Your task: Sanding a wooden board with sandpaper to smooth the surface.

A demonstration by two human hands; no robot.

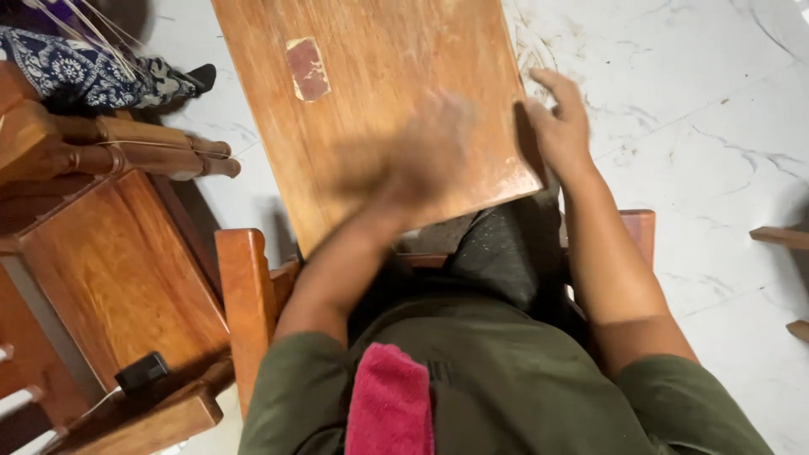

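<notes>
On lap, frame centre: wooden board [371, 109], flat face up, tilted w/ near edge resting over person's knees, far end running off frame at 12 o'clock.
Board surface: orange-brown, scuffed pale in spots; a small reddish-brown rectangular piece [308, 69] lies on it toward 11 o'clock, looks like sandpaper but can't tell for sure.
Left hand [425, 156]: over board's near-centre, heavily motion-blurred; seems to be on or just above the wood. Grip: can't tell, fingers not resolvable in blur.
Right hand [560, 122]: at board's 3 o'clock edge, palm against the side, fingers spread & raised slightly, thumb along edge. Grip: loose, spread, not pinching anything; just bracing the edge.
Person: seated, olive-green shirt [506, 388], dark trousers; pink-red cloth [389, 404] draped at chest, 6 o'clock of frame.
Seat: wooden chair, armrest [244, 303] at 8 o'clock of board, another arm partly seen at 4 o'clock behind right forearm.
Left side, 9 o'clock: second wooden chair [118, 278] w/ polished seat; small black device [141, 372] w/ cable sits at its near corner.
Top-left, 10–11 o'clock: blue-white patterned cloth [76, 67], thin pale sticks across it.
Floor [699, 101]: white marble-look tile, grey veins, dusty scuffs nr board's 1 o'clock corner.
Far right, 3 o'clock: ends of wooden pieces [779, 238] at frame edge.
</notes>
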